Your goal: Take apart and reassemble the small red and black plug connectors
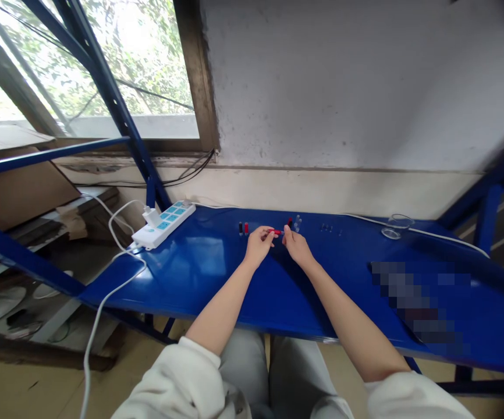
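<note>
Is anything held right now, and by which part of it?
A small red piece: the left hand holds its left part; the right hand is at its right end, grip too small to tell.

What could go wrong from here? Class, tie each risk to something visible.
1. The small red piece sits at the fingertips of the left hand and right hand, so it might slip.
2. The clear pieces stand close beyond the right hand, which could knock them.
3. The white cable hangs past the blue table's edge; a snag might tug the power strip.
</note>
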{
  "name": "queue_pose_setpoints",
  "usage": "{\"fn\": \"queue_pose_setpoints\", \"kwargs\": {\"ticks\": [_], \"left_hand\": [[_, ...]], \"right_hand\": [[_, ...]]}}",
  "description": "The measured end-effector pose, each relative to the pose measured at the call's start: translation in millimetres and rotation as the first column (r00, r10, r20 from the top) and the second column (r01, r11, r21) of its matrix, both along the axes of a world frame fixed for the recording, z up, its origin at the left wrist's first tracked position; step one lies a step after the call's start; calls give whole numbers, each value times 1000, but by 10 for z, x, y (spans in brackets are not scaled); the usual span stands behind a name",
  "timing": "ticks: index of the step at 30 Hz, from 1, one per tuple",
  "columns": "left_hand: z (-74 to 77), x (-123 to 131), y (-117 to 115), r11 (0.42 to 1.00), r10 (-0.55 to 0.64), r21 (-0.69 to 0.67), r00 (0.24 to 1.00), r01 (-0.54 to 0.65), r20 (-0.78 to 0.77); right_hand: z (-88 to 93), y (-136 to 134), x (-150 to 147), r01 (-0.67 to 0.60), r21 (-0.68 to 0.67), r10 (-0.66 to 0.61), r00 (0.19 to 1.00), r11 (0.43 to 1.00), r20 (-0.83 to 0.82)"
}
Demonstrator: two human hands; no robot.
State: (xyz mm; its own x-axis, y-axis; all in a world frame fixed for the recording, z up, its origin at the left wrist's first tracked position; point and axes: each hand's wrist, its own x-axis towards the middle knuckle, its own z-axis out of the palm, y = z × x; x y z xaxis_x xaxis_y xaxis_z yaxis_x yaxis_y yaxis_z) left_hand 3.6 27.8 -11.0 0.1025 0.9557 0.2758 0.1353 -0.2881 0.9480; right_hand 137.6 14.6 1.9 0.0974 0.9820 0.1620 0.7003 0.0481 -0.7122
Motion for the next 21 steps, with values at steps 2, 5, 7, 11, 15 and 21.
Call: {"fn": "queue_pose_setpoints", "kwargs": {"ticks": [2, 5, 7, 11, 15, 21], "left_hand": [[-7, 32, -13, 998, -59, -14, 996, 60, 73], [5, 41, -34, 994, -100, -33, 987, 105, 125], [18, 34, -45, 992, -109, -43, 985, 115, 134], [40, 15, -48, 997, -63, -43, 988, 70, 142], [75, 0, -47, 996, 37, -82, 976, -19, 215], [118, -13, -54, 989, 113, -126, 954, -81, 279]], "right_hand": [[-11, 4, -4, -3, 61, 11, 992, 998, -127], [-57, 31, 2, 4, 106, 30, 948, 994, -316], [-89, 52, 1, -15, 102, 56, 907, 995, -418], [-88, 67, -3, -79, 124, 133, 838, 989, -529], [-24, 54, 31, -135, 174, 210, 807, 975, -553], [5, 59, 84, -232, 204, 302, 841, 951, -450]]}}
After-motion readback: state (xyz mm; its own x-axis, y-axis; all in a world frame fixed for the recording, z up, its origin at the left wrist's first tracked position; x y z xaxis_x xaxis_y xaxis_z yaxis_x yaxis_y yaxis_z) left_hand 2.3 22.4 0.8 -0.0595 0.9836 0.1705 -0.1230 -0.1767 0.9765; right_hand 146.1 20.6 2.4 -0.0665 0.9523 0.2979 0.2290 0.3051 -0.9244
